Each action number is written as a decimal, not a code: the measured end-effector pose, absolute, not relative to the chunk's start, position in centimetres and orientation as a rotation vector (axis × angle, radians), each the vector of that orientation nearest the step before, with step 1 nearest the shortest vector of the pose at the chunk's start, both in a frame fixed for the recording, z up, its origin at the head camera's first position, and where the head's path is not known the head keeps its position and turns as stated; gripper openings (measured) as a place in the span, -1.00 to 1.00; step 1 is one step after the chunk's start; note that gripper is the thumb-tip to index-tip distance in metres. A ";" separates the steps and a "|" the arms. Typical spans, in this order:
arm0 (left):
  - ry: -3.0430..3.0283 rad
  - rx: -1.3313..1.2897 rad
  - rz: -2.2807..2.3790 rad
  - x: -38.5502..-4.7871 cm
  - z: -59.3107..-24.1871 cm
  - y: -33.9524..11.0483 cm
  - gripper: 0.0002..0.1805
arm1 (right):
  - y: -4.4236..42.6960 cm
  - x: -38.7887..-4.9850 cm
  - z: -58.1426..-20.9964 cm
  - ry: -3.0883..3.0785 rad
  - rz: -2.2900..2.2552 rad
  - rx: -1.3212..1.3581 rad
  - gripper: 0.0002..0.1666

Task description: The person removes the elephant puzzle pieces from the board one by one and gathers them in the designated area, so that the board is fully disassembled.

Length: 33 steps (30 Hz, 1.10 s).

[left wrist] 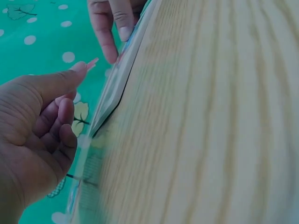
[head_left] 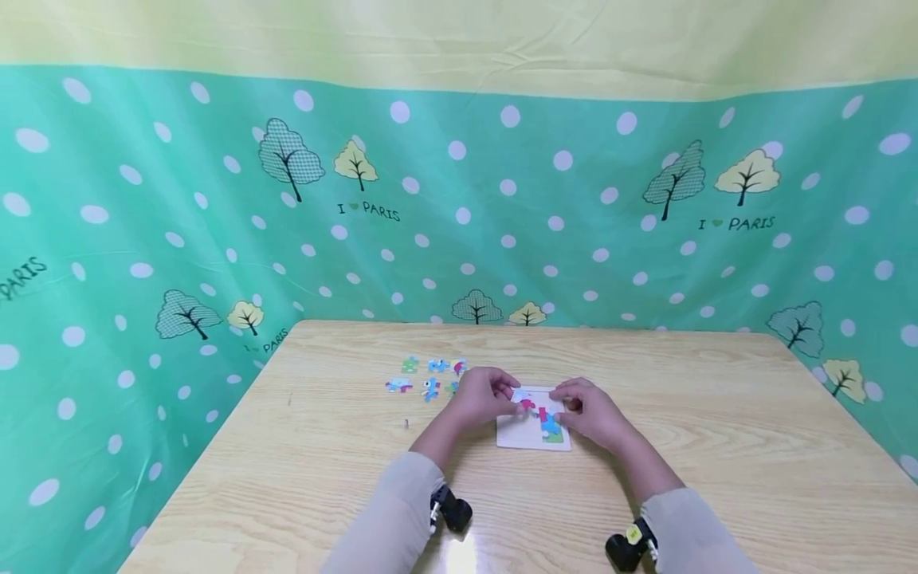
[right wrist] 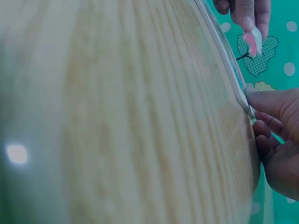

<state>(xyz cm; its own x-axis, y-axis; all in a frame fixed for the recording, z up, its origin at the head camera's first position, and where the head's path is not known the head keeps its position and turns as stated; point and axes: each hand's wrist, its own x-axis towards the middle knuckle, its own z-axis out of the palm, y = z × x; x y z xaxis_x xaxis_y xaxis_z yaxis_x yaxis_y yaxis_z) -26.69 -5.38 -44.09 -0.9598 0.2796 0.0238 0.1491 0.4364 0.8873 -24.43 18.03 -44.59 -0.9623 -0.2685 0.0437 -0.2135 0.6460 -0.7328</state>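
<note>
A small pink-and-white jigsaw piece (head_left: 527, 404) is pinched between the thumb and fingers of my left hand (head_left: 482, 396), above the white puzzle board (head_left: 516, 435). The right wrist view shows the piece (right wrist: 252, 43) raised clear of the board. My right hand (head_left: 591, 410) holds the board's right edge, its thumb (right wrist: 266, 100) on the rim and other fingers curled beside it. Joined blue, green and red pieces (head_left: 551, 428) lie on the board's right side, partly covered by the right hand.
Several loose jigsaw pieces (head_left: 430, 388) lie on the wooden table (head_left: 323, 478) left of the board, some partly behind the left hand. A tiny dark object (head_left: 406, 423) is below them. A green dotted curtain (head_left: 459, 215) hangs behind the table.
</note>
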 end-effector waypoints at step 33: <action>2.575 0.223 1.807 -24.6 -41.6 -12.3 -0.65 | 18.0 -24.3 -44.6 2.784 -1.229 -0.396 -0.62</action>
<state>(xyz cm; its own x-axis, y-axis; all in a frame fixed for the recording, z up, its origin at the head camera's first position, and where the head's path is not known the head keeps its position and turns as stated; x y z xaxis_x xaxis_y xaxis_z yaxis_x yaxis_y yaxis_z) -24.57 -12.33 -41.59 -0.9899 0.1086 0.0909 0.1225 0.3336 0.9347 -24.32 17.97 -44.62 -0.9640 -0.2632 0.0374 -0.2049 0.6462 -0.7352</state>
